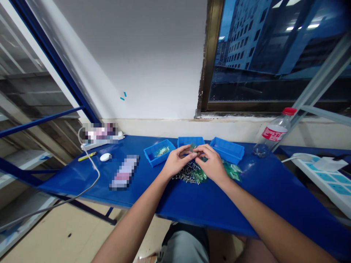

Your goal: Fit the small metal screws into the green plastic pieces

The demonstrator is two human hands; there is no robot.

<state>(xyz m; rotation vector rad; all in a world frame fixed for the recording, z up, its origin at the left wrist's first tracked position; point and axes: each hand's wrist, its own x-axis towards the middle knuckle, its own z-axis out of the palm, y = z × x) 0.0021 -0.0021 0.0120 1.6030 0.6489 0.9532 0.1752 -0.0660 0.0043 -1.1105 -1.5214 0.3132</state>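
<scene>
My left hand (177, 160) and my right hand (211, 162) meet over the middle of the blue table (192, 201), fingers pinched together on a small green circuit board (192, 148) held between them. Under the hands lies a pile of small metal pins (188, 173) and green boards (231, 171). Three blue bins stand just behind: the left bin (159, 151) holds a few green boards, the middle bin (190, 141) and the right bin (227, 149) show no contents from here.
A clear plastic bottle (272, 134) with a red cap stands at the back right. A white power strip (325, 175) lies at the right edge. At the left are a white cable (90, 164), a white round device (105, 157), a yellow pen (86, 156) and blurred items.
</scene>
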